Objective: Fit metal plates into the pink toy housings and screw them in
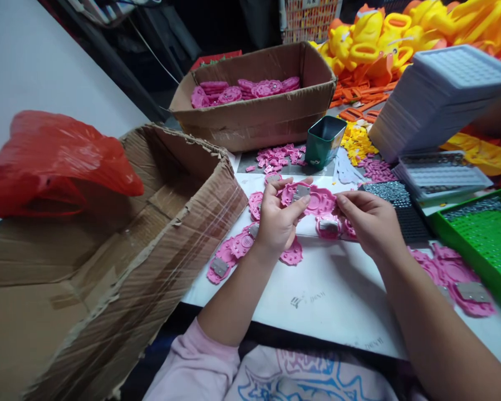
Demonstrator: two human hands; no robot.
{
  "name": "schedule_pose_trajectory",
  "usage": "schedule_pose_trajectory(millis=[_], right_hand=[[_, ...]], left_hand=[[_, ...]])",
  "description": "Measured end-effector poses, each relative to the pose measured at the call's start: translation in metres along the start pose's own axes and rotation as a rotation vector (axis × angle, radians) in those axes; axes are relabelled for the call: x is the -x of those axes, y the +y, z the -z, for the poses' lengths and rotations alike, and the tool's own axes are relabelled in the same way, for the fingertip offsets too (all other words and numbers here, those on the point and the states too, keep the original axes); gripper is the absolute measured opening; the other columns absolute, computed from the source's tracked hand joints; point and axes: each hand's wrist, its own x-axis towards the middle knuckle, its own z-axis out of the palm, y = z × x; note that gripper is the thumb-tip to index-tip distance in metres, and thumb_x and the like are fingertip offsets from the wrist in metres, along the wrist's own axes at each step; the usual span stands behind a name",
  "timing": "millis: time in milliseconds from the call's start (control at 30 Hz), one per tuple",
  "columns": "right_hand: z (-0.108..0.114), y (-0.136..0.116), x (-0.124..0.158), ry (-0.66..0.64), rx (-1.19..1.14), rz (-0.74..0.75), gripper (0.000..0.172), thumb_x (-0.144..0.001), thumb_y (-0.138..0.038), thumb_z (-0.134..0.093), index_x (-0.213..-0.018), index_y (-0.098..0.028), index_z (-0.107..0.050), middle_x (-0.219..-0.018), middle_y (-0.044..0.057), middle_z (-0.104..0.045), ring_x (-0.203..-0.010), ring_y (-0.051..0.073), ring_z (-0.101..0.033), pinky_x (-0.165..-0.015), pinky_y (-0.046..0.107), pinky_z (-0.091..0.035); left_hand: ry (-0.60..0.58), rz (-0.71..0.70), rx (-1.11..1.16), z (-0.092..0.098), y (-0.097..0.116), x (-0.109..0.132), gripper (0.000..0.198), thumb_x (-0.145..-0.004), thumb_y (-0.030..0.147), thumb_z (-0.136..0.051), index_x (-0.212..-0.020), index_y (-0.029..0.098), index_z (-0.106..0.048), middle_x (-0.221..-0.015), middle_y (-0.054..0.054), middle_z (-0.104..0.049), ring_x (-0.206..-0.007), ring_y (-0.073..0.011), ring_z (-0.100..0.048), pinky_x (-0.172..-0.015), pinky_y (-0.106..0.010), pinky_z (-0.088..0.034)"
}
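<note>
Grip inspected: I found my left hand (278, 223) pinching the pink disc (319, 201) above the white table (338, 289), a finger on its metal plate (301, 192), my right hand (369, 223) clasping the far edge; plate, I judged, needed pressing flat.

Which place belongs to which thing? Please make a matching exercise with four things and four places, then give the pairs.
Things
1. pink plastic piece
2. green tin
3. red plastic bag
4. green tray

Places
a. on the near cardboard box, at the left
b. held in the left hand, with the right hand touching it
c. at the right edge of the table
d. standing in front of the far cardboard box

Pairs: 1-b, 2-d, 3-a, 4-c
</note>
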Motion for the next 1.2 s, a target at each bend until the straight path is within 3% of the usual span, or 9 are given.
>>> schedule_pose_trajectory(millis=[200,333,433,567,733,833,1033,1200], right_hand=[[0.004,-0.003,0.001,-0.099,0.040,-0.031,0.031,-0.075,-0.046,-0.067,-0.091,-0.019,-0.067,-0.072,0.001,-0.064,-0.056,0.007,-0.053,-0.047,0.019,-0.041],[0.007,-0.004,0.000,-0.172,0.047,-0.035,0.032,-0.077,-0.048,-0.064,-0.089,-0.018,-0.066,-0.067,0.000,-0.061,-0.054,0.007,-0.053,-0.046,0.019,-0.040],[0.006,-0.007,0.001,-0.149,0.082,0.020,0.028,-0.079,-0.045,-0.063,-0.084,-0.017,-0.065,-0.066,0.000,-0.060,-0.055,0.007,-0.053,-0.049,0.019,-0.041],[0.006,-0.008,0.001,-0.095,0.052,-0.008,0.026,-0.077,-0.042,-0.065,-0.080,-0.017,-0.064,-0.065,0.000,-0.060,-0.055,0.007,-0.052,-0.050,0.020,-0.041],[0.011,-0.013,0.001,-0.185,-0.110,-0.197,0.026,-0.073,-0.041,-0.070,-0.081,-0.017,-0.064,-0.063,0.001,-0.058,-0.053,0.008,-0.050,-0.047,0.020,-0.040],[0.011,-0.017,0.002,-0.199,-0.166,-0.236,0.028,-0.072,-0.044,-0.069,-0.079,-0.017,-0.064,-0.062,0.001,-0.058,-0.052,0.008,-0.050,-0.046,0.020,-0.040],[0.006,-0.014,0.002,-0.187,-0.185,-0.179,0.032,-0.068,-0.048,-0.073,-0.078,-0.018,-0.066,-0.058,0.000,-0.055,-0.049,0.007,-0.048,-0.043,0.021,-0.037],[0.015,-0.017,0.004,0.039,0.069,0.092,0.026,-0.066,-0.044,-0.075,-0.074,-0.019,-0.070,-0.061,0.000,-0.061,-0.052,0.008,-0.050,-0.047,0.022,-0.038]], left_hand=[[-0.104,-0.099,-0.061,0.002,-0.005,0.002,0.046,-0.063,0.023,-0.082,-0.093,0.023,-0.047,-0.102,-0.002,-0.069,-0.090,-0.0157,-0.067,-0.084,-0.031,-0.050],[-0.129,-0.131,-0.075,0.005,-0.008,0.001,0.047,-0.064,0.026,-0.082,-0.095,0.024,-0.046,-0.102,-0.001,-0.069,-0.090,-0.0164,-0.068,-0.088,-0.034,-0.049],[-0.144,-0.140,-0.092,0.006,-0.010,0.001,0.048,-0.065,0.026,-0.082,-0.095,0.024,-0.045,-0.103,-0.001,-0.069,-0.090,-0.0164,-0.068,-0.088,-0.034,-0.049],[-0.137,-0.136,-0.104,0.004,-0.012,0.003,0.046,-0.065,0.023,-0.081,-0.094,0.024,-0.046,-0.106,-0.002,-0.068,-0.089,-0.0143,-0.067,-0.081,-0.028,-0.050],[-0.028,-0.042,-0.064,0.000,-0.011,0.001,0.045,-0.064,0.017,-0.078,-0.093,0.022,-0.044,-0.099,-0.002,-0.069,-0.063,-0.0071,-0.062,-0.056,-0.019,-0.045],[0.026,0.008,-0.036,0.000,-0.010,0.000,0.046,-0.062,0.015,-0.076,-0.094,0.021,-0.042,-0.098,-0.002,-0.069,-0.058,-0.0061,-0.058,-0.051,-0.017,-0.042],[0.027,0.073,-0.012,-0.001,-0.010,0.001,0.048,-0.062,0.017,-0.075,-0.096,0.023,-0.042,-0.099,0.000,-0.067,-0.062,-0.0063,-0.058,-0.054,-0.017,-0.041],[-0.034,0.050,-0.091,0.000,-0.011,0.003,0.045,-0.062,0.022,-0.079,-0.096,0.020,-0.049,-0.086,0.001,-0.064,-0.069,-0.0096,-0.061,-0.066,-0.023,-0.047]])
